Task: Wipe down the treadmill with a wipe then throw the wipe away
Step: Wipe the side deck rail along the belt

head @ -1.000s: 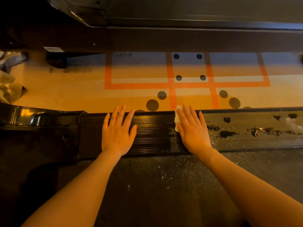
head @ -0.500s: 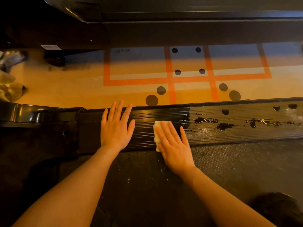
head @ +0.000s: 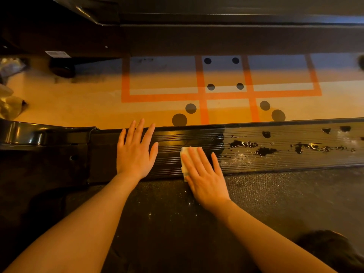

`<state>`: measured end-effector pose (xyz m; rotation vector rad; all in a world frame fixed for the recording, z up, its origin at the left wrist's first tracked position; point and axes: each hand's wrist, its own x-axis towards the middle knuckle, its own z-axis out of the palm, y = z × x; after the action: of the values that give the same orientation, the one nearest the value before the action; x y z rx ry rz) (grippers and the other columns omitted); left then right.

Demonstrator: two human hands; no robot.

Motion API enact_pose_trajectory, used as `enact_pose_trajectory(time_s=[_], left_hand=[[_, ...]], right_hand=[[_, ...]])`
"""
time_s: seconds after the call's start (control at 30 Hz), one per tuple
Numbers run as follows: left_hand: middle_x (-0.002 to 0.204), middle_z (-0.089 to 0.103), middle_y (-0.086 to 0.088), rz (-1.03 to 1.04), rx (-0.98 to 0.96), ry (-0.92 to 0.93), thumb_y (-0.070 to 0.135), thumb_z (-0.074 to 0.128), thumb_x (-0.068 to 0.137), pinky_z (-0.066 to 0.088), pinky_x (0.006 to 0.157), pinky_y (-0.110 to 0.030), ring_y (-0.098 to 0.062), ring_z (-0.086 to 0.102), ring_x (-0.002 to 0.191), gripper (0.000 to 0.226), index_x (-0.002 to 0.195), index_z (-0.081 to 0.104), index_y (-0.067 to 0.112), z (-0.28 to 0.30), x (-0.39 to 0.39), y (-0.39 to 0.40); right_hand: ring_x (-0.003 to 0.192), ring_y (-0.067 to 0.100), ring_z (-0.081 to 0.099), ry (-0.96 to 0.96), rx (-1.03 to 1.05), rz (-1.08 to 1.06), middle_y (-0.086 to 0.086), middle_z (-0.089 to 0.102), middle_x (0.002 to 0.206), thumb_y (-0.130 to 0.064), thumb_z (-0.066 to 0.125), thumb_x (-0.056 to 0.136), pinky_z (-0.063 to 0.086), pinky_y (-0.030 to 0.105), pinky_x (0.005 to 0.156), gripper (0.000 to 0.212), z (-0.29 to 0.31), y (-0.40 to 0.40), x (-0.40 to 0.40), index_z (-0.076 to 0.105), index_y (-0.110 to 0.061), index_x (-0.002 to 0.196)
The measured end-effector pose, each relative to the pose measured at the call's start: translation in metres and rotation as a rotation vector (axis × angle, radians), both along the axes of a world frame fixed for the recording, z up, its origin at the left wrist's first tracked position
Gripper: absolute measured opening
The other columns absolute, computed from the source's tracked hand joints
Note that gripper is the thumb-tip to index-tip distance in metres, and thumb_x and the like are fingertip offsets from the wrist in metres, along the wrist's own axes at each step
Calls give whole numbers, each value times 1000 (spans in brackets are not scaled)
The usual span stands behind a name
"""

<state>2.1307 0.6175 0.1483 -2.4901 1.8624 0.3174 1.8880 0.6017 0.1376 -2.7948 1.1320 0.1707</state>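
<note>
Since a second ago my right hand (head: 204, 180) has slid the wipe (head: 187, 158) leftward along the side rail (head: 275, 154) and back toward me, from the rail's far edge to its near edge, closing most of the gap to my left hand (head: 136, 152). My left hand has stayed where it was.

My right hand lies flat on the wipe, fingers straight and a little spread, pressing it down rather than gripping it. The wipe is a small folded white pad; what shows of it peeks out past my fingertips and along the thumb side, its long side running across the rail, toward the floor (head: 78, 107). Its near end reaches the seam where the rail meets the belt (head: 177, 223). My palm sits over the belt.

My left hand rests palm down on the rail, fingers straight and fanned, tips at the far edge, holding nothing.

The rail runs left to right. Around my hands it looks glossy and wet; farther right it shows dark patches and pale dust. White specks dot the belt. Orange tape lines (head: 202, 95) and dark dots mark the floor beyond.
</note>
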Motion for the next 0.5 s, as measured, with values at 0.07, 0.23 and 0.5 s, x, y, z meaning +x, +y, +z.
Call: enact_pose_trajectory(time_s=[0.07, 0.23, 0.5], left_hand=[[164, 19, -9, 2, -4, 2, 55, 10, 97, 16, 121, -50, -27, 12, 153, 67, 156, 24, 27, -1, 0, 0], [163, 21, -10, 0, -21, 19, 54, 14, 98, 17, 121, -50, -28, 13, 152, 66, 156, 27, 25, -2, 0, 0], [164, 20, -11, -2, -37, 28, 49, 14, 104, 15, 121, -51, -29, 12, 152, 60, 156, 27, 23, -6, 1, 1]], right_hand=[[153, 30, 2, -2, 16, 6, 10, 5, 167, -40, 22, 103, 4, 53, 121, 63, -1, 3, 9, 5, -19, 160], [153, 29, 10, -3, 16, -11, 9, 12, 166, -41, 27, 103, 7, 52, 121, 63, 1, -4, -5, 12, -17, 159], [153, 21, -13, 50, 82, -240, 2, -9, 166, -48, 13, 104, -14, 45, 121, 64, 9, -39, -46, -9, -24, 158]])
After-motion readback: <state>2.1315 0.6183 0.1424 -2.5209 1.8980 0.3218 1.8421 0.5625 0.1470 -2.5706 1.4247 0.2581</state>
